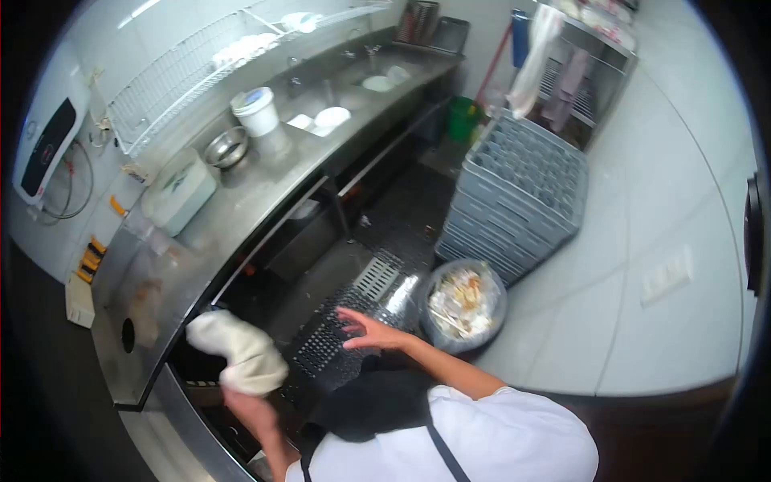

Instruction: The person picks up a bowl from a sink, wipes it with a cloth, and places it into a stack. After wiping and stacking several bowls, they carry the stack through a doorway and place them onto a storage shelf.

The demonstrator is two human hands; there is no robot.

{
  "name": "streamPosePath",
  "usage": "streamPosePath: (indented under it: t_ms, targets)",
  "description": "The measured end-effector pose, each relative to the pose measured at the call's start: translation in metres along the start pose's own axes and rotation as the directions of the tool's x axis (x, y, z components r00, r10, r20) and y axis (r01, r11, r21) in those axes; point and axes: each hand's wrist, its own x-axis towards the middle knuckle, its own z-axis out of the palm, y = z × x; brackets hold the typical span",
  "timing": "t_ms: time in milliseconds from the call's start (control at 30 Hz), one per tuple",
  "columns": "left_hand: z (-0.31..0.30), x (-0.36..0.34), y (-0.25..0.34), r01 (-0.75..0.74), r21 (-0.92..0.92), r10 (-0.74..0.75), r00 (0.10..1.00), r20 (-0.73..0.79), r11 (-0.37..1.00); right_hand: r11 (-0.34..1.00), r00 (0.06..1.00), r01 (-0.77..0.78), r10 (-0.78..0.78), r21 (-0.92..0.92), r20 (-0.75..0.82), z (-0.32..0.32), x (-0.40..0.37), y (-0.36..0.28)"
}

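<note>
A crumpled off-white cloth (pixel 245 353) is in my left hand (pixel 247 408), held over the front edge of the steel counter (pixel 277 189). The cloth hides most of the fingers, and that forearm is a little blurred. My right hand (pixel 369 331) is open and holds nothing, its fingers spread in the air above the floor mat. Close to it on the right stands a bin (pixel 459 345) lined with a bag and full of food scraps and used paper.
Grey glass racks (pixel 514 201) are stacked behind the bin. Along the counter stand a pale tub (pixel 181 193), a metal bowl (pixel 226 149), a white bucket (pixel 255 112) and white dishes (pixel 331 119). A perforated black mat (pixel 325 341) covers part of the floor. A green bucket (pixel 463 119) stands farther back.
</note>
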Motion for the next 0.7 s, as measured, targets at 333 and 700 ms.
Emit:
streamPosePath:
  t_ms: [333, 700]
  targets:
    - [0.196, 0.069, 0.011, 0.017, -0.046, 0.017, 0.760, 0.650, 0.999, 0.932, 0.983, -0.067, 0.122, 0.357, -0.135, -0.082, 0.108, -0.118]
    - [0.400, 0.221, 0.002, -0.041, -0.003, 0.026, 0.555, 0.831, 0.999, 0.963, 0.860, -0.085, 0.200, 0.254, -0.470, -0.255, 0.233, -0.140]
